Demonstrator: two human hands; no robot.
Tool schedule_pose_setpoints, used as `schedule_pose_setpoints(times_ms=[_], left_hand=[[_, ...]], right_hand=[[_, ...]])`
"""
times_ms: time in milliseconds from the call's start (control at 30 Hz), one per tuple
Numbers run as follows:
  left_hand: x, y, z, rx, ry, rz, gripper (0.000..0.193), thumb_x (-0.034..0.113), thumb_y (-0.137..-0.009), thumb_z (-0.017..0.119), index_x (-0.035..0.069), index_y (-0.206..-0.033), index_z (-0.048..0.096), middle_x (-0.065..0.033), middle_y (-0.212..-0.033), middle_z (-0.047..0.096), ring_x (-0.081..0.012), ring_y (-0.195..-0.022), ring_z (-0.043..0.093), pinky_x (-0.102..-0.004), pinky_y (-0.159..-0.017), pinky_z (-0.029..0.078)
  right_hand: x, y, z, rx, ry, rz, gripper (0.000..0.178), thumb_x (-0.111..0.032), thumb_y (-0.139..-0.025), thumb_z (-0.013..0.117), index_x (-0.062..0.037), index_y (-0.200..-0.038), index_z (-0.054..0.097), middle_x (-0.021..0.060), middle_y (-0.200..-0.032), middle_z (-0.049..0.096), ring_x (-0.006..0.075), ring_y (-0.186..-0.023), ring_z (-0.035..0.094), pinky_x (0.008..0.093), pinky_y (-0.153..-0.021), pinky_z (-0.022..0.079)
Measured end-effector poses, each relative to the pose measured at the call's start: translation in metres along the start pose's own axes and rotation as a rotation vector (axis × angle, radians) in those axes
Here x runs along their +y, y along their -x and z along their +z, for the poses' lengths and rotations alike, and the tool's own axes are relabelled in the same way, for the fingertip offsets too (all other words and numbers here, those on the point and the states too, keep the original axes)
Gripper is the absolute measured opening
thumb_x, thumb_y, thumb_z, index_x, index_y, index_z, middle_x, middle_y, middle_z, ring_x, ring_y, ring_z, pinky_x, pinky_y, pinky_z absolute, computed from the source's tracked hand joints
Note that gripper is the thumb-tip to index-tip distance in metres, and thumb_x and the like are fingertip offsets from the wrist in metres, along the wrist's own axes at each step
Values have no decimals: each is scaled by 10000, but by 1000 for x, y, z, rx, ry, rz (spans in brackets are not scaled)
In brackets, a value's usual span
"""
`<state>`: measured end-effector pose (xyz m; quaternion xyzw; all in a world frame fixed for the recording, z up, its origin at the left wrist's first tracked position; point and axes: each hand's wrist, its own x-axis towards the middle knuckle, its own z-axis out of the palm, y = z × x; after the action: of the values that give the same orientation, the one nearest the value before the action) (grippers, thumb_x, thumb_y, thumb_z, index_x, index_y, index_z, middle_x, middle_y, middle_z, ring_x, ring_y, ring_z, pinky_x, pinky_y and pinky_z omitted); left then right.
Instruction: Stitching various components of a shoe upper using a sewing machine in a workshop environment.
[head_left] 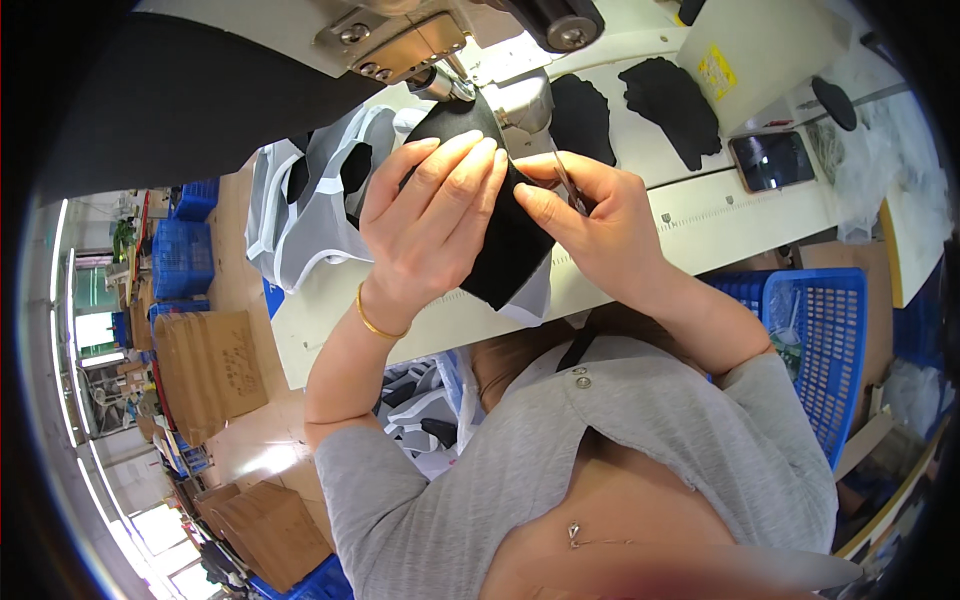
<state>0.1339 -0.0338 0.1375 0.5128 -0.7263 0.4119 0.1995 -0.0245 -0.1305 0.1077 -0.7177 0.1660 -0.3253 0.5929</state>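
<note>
A black fabric piece (505,250) runs from under the sewing machine's presser foot (462,92) down toward me. My left hand (432,215) is closed on its left side, fingers bunched together just in front of the foot. With thumb and forefinger, my right hand (595,215) pinches the right edge of the same piece. A slim metal tool (568,185), perhaps thread snips, is also tucked in that hand; its lower part is hidden by the fingers. White and grey fabric shows beneath the black piece's lower end.
Left of the machine, grey-and-white sewn pieces (340,190) hang over the white table (330,310). Black cut pieces (672,105) and a phone (772,160) lie to the right. A blue basket (815,350) stands at my right, cardboard boxes (208,370) on the floor at left.
</note>
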Motion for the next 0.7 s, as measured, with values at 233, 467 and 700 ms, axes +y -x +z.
schedule_pose_setpoints(times_ms=[233,467,700], left_hand=[[-2,2,-9,-64,86,-31,168,-16,-748,712,8,-913,735,-66,-962,721,-194,-907,705,-331,-837,513],[-9,2,-3,-9,71,-34,176,22,-703,707,15,-878,729,-61,-947,714,-183,-880,699,-320,-829,523],[-13,-5,6,-31,100,-70,198,-41,-715,728,-7,-910,725,-78,-956,711,-203,-894,688,-331,-864,508]], right_hand=[[4,3,6,41,25,-66,237,-109,-850,678,45,-1030,661,155,-828,645,240,-709,608,331,-671,487],[0,-5,7,26,45,-85,231,-125,-841,674,37,-1004,655,154,-806,632,247,-701,612,340,-657,483],[1,-18,0,34,24,-64,199,-153,-838,645,37,-845,588,146,-695,567,221,-593,506,338,-586,434]])
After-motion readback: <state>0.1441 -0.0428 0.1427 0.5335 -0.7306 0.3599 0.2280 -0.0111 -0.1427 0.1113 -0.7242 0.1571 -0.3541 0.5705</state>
